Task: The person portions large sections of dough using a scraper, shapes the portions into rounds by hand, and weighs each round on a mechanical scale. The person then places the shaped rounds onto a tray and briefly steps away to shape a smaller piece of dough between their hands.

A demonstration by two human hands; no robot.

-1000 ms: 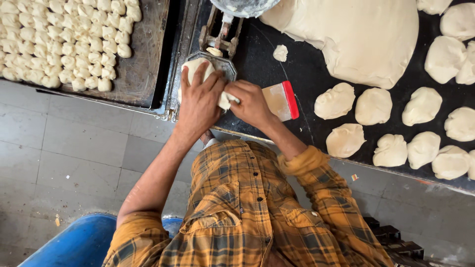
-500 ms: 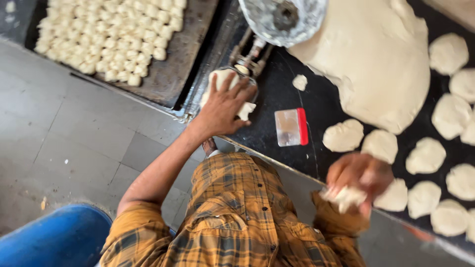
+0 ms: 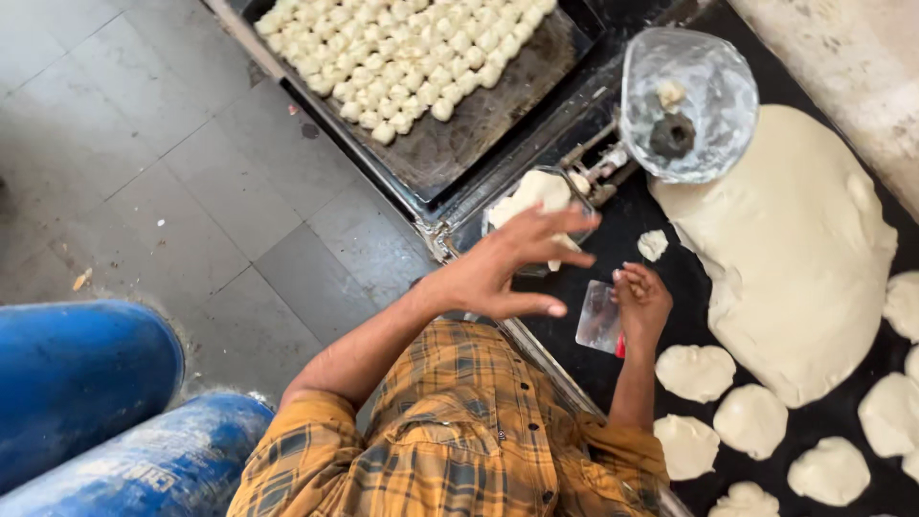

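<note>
My left hand (image 3: 507,268) hovers open with fingers spread just above a small balance pan holding a lump of dough (image 3: 531,196). To its right, on the black worktop (image 3: 632,220), my right hand (image 3: 643,302) curls over the red-handled edge of a clear dough scraper (image 3: 595,321). A small scrap of dough (image 3: 653,244) lies just beyond that hand. A large mass of dough (image 3: 785,249) spreads to the right. Several cut dough portions (image 3: 694,371) lie near the front right.
A round metal pan (image 3: 689,105) with a dark weight in it sits at the balance's far end. A dark tray (image 3: 479,124) of several small dough balls stands at the top left. Two blue drums (image 3: 86,383) stand on the tiled floor at the lower left.
My left hand has lifted off the dough in the pan and spread open. My right hand let go of a dough piece at the right and came back onto the scraper.
</note>
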